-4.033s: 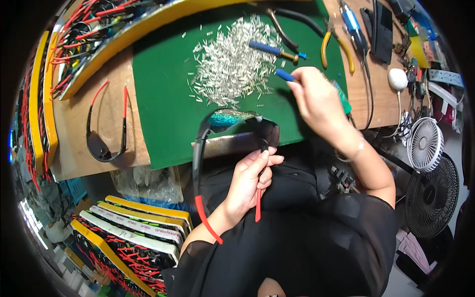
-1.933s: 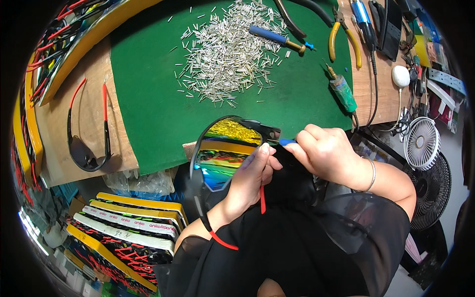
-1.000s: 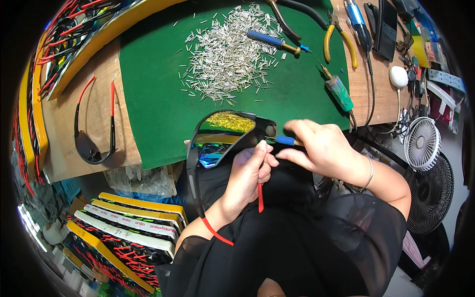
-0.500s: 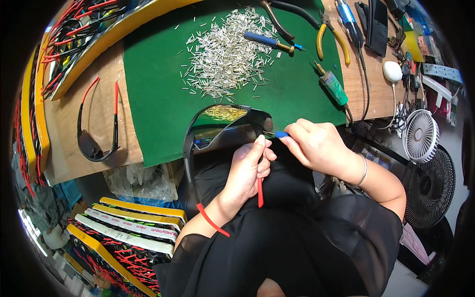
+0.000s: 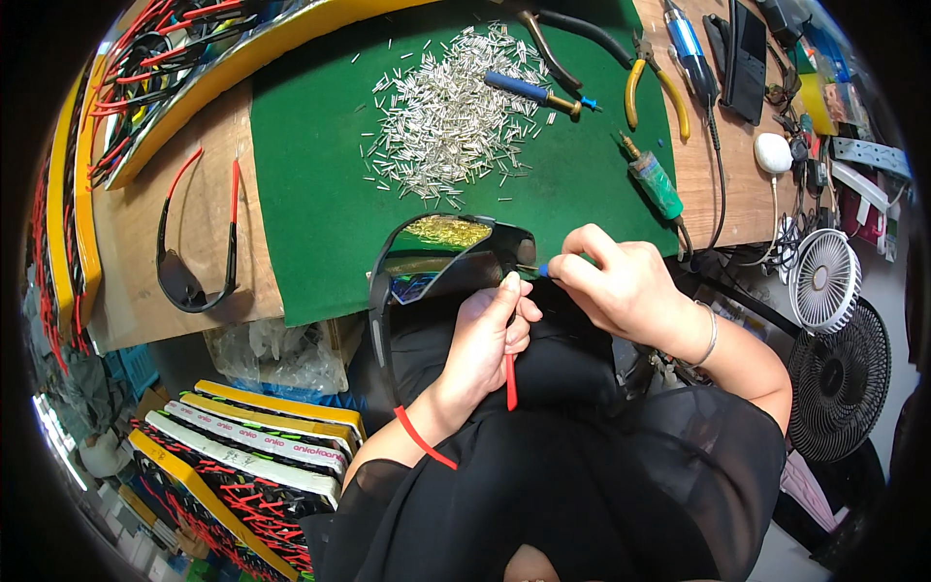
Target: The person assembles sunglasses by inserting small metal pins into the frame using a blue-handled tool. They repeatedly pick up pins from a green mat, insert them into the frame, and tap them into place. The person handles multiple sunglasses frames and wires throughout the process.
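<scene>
My left hand [image 5: 480,339] is closed on a pair of black sunglasses [image 5: 464,270] by the hinge end of one temple. Their dark lens mirrors the metal pieces and the mat. One red temple tip hangs below my left fingers; the other lies across my left forearm. My right hand [image 5: 621,291] pinches a small screwdriver [image 5: 543,271], mostly hidden by the fingers. Its thin shaft points left to the hinge, just above my left thumb. Whether its tip sits in a screw is too small to tell.
Small silver metal pins [image 5: 451,121] lie heaped on the green mat [image 5: 310,223] beside a blue-handled tool [image 5: 519,87], yellow-handled cutters [image 5: 635,92] and a green-handled tool [image 5: 655,184]. Other sunglasses [image 5: 184,286] rest at left, near boxes of glasses [image 5: 213,87]. Fans [image 5: 824,281] stand at right.
My right fingers have shifted around the screwdriver, with the index finger raised and more bent. The mat and tools sit slightly lower and further right in view. My left hand keeps its hold.
</scene>
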`<state>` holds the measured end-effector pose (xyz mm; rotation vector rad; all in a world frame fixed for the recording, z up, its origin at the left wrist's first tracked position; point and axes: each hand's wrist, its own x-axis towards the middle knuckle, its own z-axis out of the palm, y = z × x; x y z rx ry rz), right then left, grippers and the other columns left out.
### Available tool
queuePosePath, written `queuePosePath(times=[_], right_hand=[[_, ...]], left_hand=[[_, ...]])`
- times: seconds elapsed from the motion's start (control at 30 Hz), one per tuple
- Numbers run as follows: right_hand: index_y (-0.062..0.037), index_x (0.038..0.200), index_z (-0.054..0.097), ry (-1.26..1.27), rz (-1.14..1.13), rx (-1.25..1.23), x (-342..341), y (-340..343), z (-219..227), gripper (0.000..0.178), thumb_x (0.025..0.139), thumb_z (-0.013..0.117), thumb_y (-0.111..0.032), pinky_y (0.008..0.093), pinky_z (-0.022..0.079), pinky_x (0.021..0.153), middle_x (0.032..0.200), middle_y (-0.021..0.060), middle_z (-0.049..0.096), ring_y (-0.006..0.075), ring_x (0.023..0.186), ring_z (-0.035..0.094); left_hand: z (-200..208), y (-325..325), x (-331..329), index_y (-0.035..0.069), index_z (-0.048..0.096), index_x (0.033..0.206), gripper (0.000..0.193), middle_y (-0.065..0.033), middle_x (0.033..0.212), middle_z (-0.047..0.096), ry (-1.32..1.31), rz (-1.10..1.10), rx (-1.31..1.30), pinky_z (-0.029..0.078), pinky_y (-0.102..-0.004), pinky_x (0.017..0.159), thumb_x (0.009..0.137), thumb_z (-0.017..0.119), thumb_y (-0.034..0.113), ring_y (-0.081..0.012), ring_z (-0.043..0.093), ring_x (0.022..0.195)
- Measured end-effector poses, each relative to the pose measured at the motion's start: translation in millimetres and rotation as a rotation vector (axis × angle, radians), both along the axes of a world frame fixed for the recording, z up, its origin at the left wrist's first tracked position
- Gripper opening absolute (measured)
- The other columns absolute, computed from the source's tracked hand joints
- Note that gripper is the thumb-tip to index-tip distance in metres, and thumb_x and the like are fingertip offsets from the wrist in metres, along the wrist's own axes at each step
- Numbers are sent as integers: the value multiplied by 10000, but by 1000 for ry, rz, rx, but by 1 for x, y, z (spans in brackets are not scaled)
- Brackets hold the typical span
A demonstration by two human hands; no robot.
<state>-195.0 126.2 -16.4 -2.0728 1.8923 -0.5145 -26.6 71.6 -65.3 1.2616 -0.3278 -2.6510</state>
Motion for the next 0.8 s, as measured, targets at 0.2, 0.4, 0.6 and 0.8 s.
queuePosePath(times=[0.2,0.4,0.6,0.8], right_hand=[[-34,809,494,53,-35,212,0,3,4,228,726,663,-162,327,438,442,719,99,510,253,498,531],[-34,878,490,-139,-99,193,0,-1,8,266,792,608,-257,348,452,454,663,102,495,273,514,545],[-31,823,484,-12,-35,202,1,-9,18,277,714,693,-178,312,428,444,669,68,478,224,518,526],[-41,849,450,162,24,240,-2,-3,9,309,769,641,-270,311,447,448,668,94,488,240,509,541]], left_hand=[[-1,0,1,-2,501,935,283,-36,670,542,1,-12,23,245,-170,381,922,467,278,-30,329,422],[1,-2,0,2,503,941,276,-40,674,536,-15,-29,34,249,-173,383,926,460,275,-30,332,424],[-4,-2,3,22,513,926,258,-19,669,535,47,-45,44,261,-165,379,932,444,270,-33,324,425],[-3,-2,4,20,518,927,261,-24,680,543,54,-38,51,267,-164,385,934,439,269,-35,333,432]])
